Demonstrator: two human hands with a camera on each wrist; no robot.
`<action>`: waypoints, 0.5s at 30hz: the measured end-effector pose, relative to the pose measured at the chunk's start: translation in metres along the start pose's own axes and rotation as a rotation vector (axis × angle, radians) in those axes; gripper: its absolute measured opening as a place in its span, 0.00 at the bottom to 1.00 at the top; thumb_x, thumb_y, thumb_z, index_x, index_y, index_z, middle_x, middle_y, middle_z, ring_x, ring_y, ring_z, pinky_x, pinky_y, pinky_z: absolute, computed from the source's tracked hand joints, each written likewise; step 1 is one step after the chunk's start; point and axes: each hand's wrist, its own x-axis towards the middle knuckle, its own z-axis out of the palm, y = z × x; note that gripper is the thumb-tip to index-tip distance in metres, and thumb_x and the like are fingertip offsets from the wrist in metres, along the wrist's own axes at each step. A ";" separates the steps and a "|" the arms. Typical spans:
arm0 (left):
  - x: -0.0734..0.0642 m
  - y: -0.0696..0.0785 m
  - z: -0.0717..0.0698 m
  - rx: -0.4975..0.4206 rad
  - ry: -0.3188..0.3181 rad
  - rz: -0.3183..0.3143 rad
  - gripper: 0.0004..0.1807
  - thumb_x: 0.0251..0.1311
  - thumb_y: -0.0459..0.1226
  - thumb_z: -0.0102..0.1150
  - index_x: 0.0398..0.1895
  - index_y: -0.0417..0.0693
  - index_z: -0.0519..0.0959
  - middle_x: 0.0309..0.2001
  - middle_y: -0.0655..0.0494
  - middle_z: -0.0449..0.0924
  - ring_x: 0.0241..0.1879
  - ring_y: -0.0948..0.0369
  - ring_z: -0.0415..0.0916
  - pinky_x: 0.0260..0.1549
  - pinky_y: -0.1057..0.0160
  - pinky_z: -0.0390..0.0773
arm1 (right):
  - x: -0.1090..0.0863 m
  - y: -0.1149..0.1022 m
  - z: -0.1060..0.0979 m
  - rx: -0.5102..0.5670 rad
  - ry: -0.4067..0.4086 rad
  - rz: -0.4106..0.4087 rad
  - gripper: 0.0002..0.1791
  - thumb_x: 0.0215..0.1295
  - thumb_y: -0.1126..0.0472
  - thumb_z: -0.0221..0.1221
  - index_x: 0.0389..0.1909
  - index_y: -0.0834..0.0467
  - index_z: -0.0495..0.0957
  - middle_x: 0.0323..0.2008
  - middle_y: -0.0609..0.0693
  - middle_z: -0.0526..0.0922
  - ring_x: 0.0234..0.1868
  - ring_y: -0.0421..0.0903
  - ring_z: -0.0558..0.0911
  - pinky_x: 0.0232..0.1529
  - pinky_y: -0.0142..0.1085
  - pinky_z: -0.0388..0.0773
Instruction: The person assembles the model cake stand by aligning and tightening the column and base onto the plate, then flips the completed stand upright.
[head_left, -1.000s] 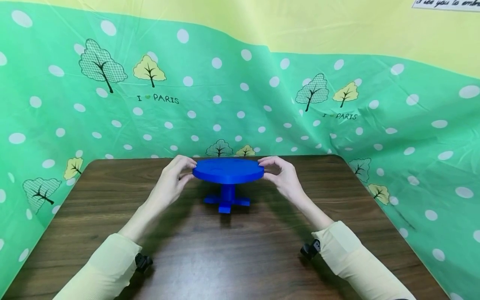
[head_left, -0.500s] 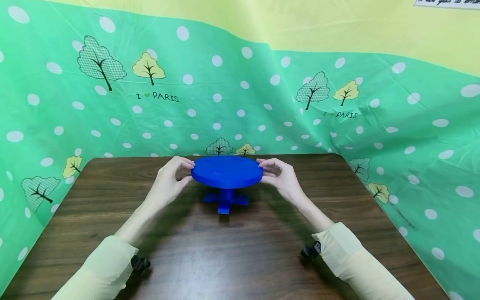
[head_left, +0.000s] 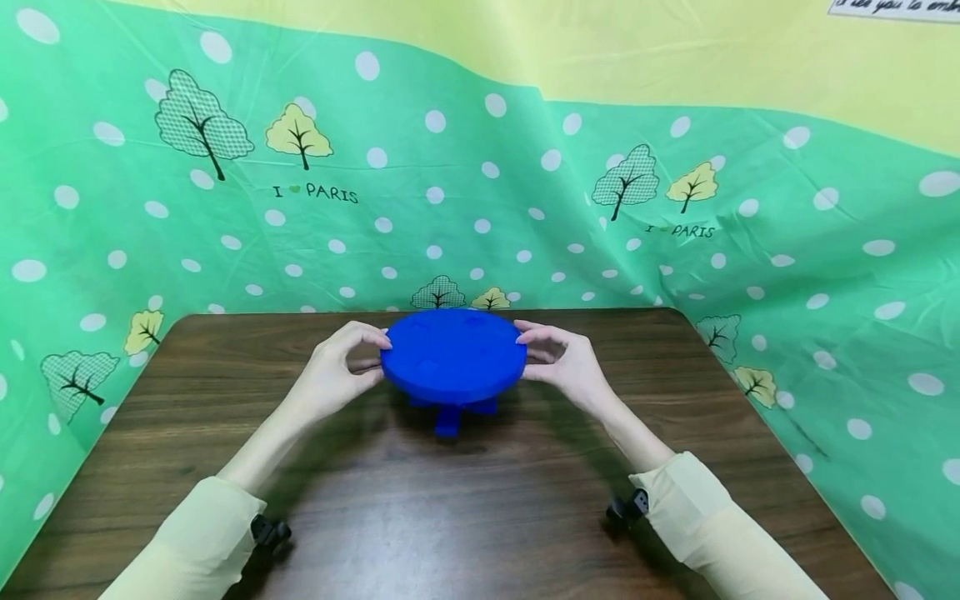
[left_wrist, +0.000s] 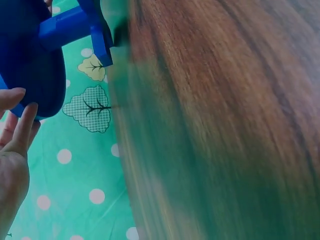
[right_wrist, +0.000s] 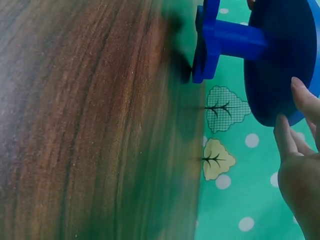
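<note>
A small blue round pedestal table [head_left: 453,354] is near the back of the wooden tabletop, its round top tilted towards me in the head view. My left hand [head_left: 335,371] pinches the left rim between thumb and fingers. Opposite it, my right hand [head_left: 567,367] pinches the right rim the same way. Beneath the top, the post [left_wrist: 67,27] and a splayed foot [left_wrist: 101,45] show in the left wrist view. Likewise the post [right_wrist: 240,40] shows in the right wrist view. Whether every foot touches the tabletop I cannot tell.
The dark wood-grain tabletop [head_left: 420,517] extends from the hands to the front. Behind and beside it hangs a green cloth [head_left: 450,225] with white dots and printed trees. A black wrist camera [head_left: 270,533] sits at the left cuff, another camera [head_left: 628,507] at the right.
The blue table's top has tipped towards me, showing more of its upper face and hiding the post. Both hands have turned and lowered slightly with it, still pinching the rim.
</note>
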 end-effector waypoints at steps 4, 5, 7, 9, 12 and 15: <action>-0.004 0.001 -0.001 0.023 -0.049 0.008 0.20 0.52 0.21 0.71 0.46 0.48 0.84 0.54 0.51 0.82 0.64 0.51 0.78 0.56 0.74 0.80 | -0.003 0.002 -0.002 -0.033 -0.019 -0.010 0.24 0.52 0.73 0.75 0.52 0.69 0.81 0.70 0.61 0.76 0.60 0.43 0.86 0.58 0.33 0.83; -0.005 0.001 -0.001 0.003 -0.062 0.008 0.20 0.53 0.21 0.71 0.46 0.47 0.84 0.54 0.51 0.82 0.65 0.50 0.77 0.55 0.74 0.80 | -0.004 0.002 -0.002 -0.045 -0.024 -0.015 0.24 0.52 0.73 0.75 0.52 0.68 0.81 0.70 0.61 0.76 0.61 0.44 0.86 0.58 0.33 0.83; -0.006 0.001 -0.001 0.004 -0.074 0.015 0.19 0.52 0.21 0.73 0.45 0.48 0.85 0.54 0.51 0.81 0.65 0.50 0.77 0.56 0.74 0.80 | -0.006 0.002 -0.002 -0.065 -0.036 -0.021 0.24 0.52 0.73 0.75 0.52 0.66 0.82 0.70 0.59 0.77 0.61 0.44 0.85 0.58 0.32 0.83; -0.008 0.001 -0.001 -0.031 -0.085 0.015 0.19 0.51 0.21 0.73 0.45 0.46 0.85 0.54 0.48 0.81 0.65 0.48 0.77 0.54 0.71 0.82 | -0.008 0.003 -0.002 -0.083 -0.043 -0.032 0.24 0.52 0.72 0.75 0.51 0.65 0.82 0.70 0.58 0.77 0.61 0.45 0.85 0.58 0.32 0.83; -0.010 0.000 0.000 -0.051 -0.098 0.010 0.19 0.51 0.20 0.73 0.45 0.44 0.84 0.54 0.47 0.80 0.66 0.46 0.76 0.50 0.68 0.85 | -0.011 0.004 -0.001 -0.107 -0.054 -0.049 0.24 0.52 0.71 0.76 0.51 0.63 0.82 0.70 0.59 0.76 0.60 0.45 0.86 0.58 0.32 0.83; -0.013 0.000 0.001 -0.032 -0.107 0.006 0.20 0.51 0.20 0.73 0.45 0.46 0.84 0.54 0.48 0.80 0.68 0.46 0.75 0.50 0.68 0.85 | -0.014 0.006 -0.001 -0.125 -0.062 -0.063 0.24 0.50 0.71 0.77 0.50 0.63 0.83 0.70 0.59 0.76 0.60 0.46 0.86 0.58 0.32 0.83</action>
